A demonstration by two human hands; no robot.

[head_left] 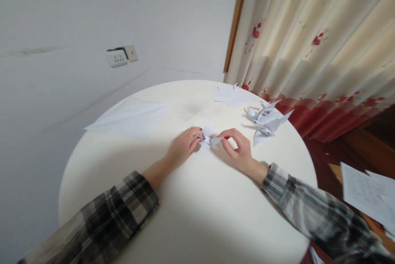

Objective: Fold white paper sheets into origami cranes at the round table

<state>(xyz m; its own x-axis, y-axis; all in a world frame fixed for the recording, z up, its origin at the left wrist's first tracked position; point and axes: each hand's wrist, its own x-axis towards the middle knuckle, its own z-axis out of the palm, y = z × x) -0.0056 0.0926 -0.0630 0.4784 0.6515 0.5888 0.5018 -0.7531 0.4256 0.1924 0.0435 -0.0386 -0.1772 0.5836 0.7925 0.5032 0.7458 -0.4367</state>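
Note:
A white folded paper crane (207, 130) is held between my two hands over the middle of the round white table (185, 214). My left hand (184, 143) pinches its left point between thumb and fingers. On the other side, my right hand (237, 146) has thumb and forefinger closed on its right point. One paper flap sticks up at the back, and another part spreads toward me. My fingertips cover the ends of the folds. Right of my right hand lies a small heap of folded paper cranes (267, 122), overlapping one another.
A creased white paper sheet (129, 117) lies at the table's left. More white paper pieces (231, 94) are at the back edge. Behind stand a wall with a socket (116, 58) and a flowered curtain (308, 50). Written sheets (367, 194) lie lower right, off the table.

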